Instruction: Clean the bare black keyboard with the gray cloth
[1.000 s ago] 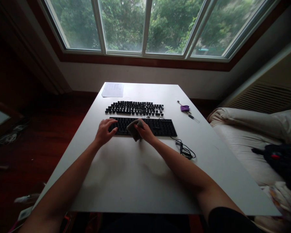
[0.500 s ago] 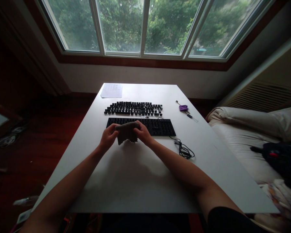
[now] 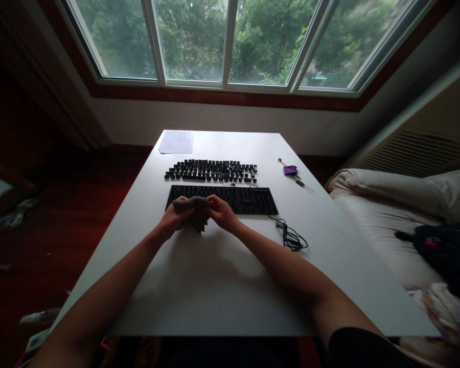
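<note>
Grey-brown cloth (image 3: 193, 210) now sits bunched between both hands, over the near left edge of the keyboard base (image 3: 222, 199). Left hand (image 3: 172, 219) grips its left end, right hand (image 3: 220, 212) pinches the right end; a second ago only the right held it while the left lay on the keys. Cloth has shifted leftward and been regathered, wiping looks paused. Loose keycaps (image 3: 211, 170) in rows beyond, purple tool (image 3: 291, 170) far right, cable (image 3: 289, 236) coiled on white worktop (image 3: 214, 286), paper sheet (image 3: 176, 141) at the far corner.
</note>
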Demonstrator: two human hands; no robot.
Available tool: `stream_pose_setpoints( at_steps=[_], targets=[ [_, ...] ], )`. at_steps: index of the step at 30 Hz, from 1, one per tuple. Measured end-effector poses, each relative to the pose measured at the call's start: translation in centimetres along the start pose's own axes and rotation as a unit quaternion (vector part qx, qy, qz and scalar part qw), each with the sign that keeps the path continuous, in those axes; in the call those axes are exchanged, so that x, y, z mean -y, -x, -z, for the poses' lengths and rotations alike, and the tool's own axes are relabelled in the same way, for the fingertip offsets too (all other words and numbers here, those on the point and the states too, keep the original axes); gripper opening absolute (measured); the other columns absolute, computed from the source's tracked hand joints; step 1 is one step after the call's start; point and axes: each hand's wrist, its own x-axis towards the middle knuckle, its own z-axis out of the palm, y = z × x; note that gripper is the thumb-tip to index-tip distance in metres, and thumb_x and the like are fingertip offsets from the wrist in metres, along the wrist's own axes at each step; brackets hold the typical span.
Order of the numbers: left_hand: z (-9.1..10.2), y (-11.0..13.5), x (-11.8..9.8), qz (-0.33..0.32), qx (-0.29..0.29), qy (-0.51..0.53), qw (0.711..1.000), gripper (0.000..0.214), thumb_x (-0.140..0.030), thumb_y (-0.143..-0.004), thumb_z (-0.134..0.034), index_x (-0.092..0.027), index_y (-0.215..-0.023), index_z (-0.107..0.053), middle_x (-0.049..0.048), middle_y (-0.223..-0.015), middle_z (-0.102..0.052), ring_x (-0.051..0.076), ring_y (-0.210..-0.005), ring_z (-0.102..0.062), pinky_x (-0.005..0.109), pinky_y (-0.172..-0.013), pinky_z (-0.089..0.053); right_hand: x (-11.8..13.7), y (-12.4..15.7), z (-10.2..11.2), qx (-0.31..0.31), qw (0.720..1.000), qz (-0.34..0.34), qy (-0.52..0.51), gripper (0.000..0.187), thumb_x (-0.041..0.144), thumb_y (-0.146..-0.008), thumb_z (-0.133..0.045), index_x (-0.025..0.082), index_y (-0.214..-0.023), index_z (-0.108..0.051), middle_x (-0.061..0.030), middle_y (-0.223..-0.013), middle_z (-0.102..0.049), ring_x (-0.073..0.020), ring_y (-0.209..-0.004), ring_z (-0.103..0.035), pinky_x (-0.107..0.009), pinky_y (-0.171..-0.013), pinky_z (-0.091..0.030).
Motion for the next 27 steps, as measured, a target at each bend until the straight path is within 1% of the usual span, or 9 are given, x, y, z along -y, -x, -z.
stream_pose_setpoints(
  at_steps=[3, 6, 8, 11, 13, 15, 18, 22, 27],
  targets=[
    [0.6, -0.3, 0.0, -0.037, -0.037, -0.047, 0.998, 0.032, -0.039, -0.078, -0.079, -0.02, -0.086, -0.055, -0.0022, -0.074, -0.059, 0.013, -0.065, -0.056, 0.024, -0.058, -0.045, 0.4, -0.2, 1.0, -0.022, 0.994, 0.042, 0.094, 0.021, 0.04, -0.087, -0.067, 0.021, -0.096, -0.063, -0.0015, -0.088, -0.071, -0.0175, -0.08, -0.065, -0.032, -0.076, -0.053],
    [2.7, -0.9, -0.5, -0.093, -0.113, -0.149, 0.978, 0.027, -0.039, -0.082, -0.072, -0.022, -0.091, -0.054, -0.0018, -0.076, -0.059, 0.016, -0.066, -0.057, 0.028, -0.061, -0.046, 0.9, -0.7, 3.1, -0.089, 0.976, 0.056, 0.193, 0.018, 0.038, -0.09, -0.061, 0.021, -0.094, -0.066, -0.002, -0.088, -0.07, -0.0177, -0.078, -0.062, -0.032, -0.076, -0.049],
    [4.7, -1.3, -1.2, -0.139, -0.183, -0.285, 0.931, 0.022, -0.035, -0.082, -0.07, -0.023, -0.095, -0.059, -0.0001, -0.081, -0.062, 0.019, -0.072, -0.06, 0.031, -0.068, -0.047, 1.0, -0.9, 4.4, -0.134, 0.956, 0.059, 0.254, 0.017, 0.035, -0.091, -0.057, 0.021, -0.093, -0.066, -0.0027, -0.089, -0.069, -0.0182, -0.077, -0.06, -0.033, -0.076, -0.048],
    [7.6, -1.5, -2.0, -0.186, -0.235, -0.464, 0.834, 0.022, -0.028, -0.084, -0.065, -0.023, -0.106, -0.065, 0.0061, -0.101, -0.069, 0.026, -0.092, -0.064, 0.039, -0.085, -0.047, 0.7, -1.0, 5.5, -0.15, 0.924, 0.073, 0.344, 0.017, 0.031, -0.093, -0.053, 0.021, -0.094, -0.067, -0.0059, -0.094, -0.068, -0.022, -0.09, -0.061, -0.035, -0.086, -0.047],
    [8.6, -1.6, -2.0, -0.198, -0.207, -0.543, 0.789, 0.023, -0.025, -0.085, -0.063, -0.023, -0.107, -0.069, 0.0093, -0.108, -0.071, 0.03, -0.101, -0.064, 0.044, -0.094, -0.045, 0.5, -0.9, 5.5, -0.137, 0.902, 0.079, 0.402, 0.018, 0.028, -0.094, -0.051, 0.021, -0.096, -0.068, -0.0084, -0.1, -0.068, -0.0247, -0.101, -0.059, -0.037, -0.094, -0.046],
    [8.6, -1.7, -1.3, -0.198, -0.164, -0.583, 0.77, 0.023, -0.025, -0.086, -0.063, -0.024, -0.108, -0.071, 0.0103, -0.108, -0.073, 0.031, -0.101, -0.065, 0.046, -0.097, -0.044, 0.4, -0.9, 5.4, -0.117, 0.877, 0.078, 0.46, 0.018, 0.026, -0.094, -0.052, 0.021, -0.1, -0.068, -0.0103, -0.106, -0.067, -0.0265, -0.108, -0.057, -0.039, -0.099, -0.043],
    [7.6, -1.7, 0.3, -0.195, -0.113, -0.59, 0.775, 0.026, -0.028, -0.088, -0.061, -0.025, -0.112, -0.072, 0.0095, -0.111, -0.075, 0.029, -0.099, -0.067, 0.043, -0.094, -0.047, 0.5, -1.0, 5.7, -0.1, 0.838, 0.068, 0.532, 0.02, 0.026, -0.094, -0.055, 0.021, -0.108, -0.068, -0.0119, -0.116, -0.066, -0.0281, -0.114, -0.054, -0.04, -0.103, -0.04],
    [6.2, -1.5, 1.5, -0.21, -0.078, -0.582, 0.782, 0.032, -0.025, -0.089, -0.06, -0.024, -0.119, -0.071, 0.0099, -0.125, -0.072, 0.031, -0.111, -0.066, 0.045, -0.098, -0.048, 0.6, -1.3, 7.8, -0.112, 0.795, 0.051, 0.593, 0.025, 0.03, -0.095, -0.057, 0.018, -0.115, -0.068, -0.0147, -0.129, -0.062, -0.0304, -0.123, -0.05, -0.042, -0.107, -0.036],
    [4.7, -1.3, 1.3, -0.251, 0.015, -0.546, 0.799, 0.043, -0.014, -0.083, -0.058, -0.025, -0.122, -0.071, 0.0077, -0.13, -0.071, 0.03, -0.121, -0.063, 0.05, -0.107, -0.047, -0.5, -1.5, 9.5, -0.1, 0.773, 0.011, 0.626, 0.036, 0.037, -0.098, -0.057, 0.018, -0.127, -0.064, -0.016, -0.133, -0.062, -0.032, -0.123, -0.051, -0.045, -0.107, -0.034]
  ],
)
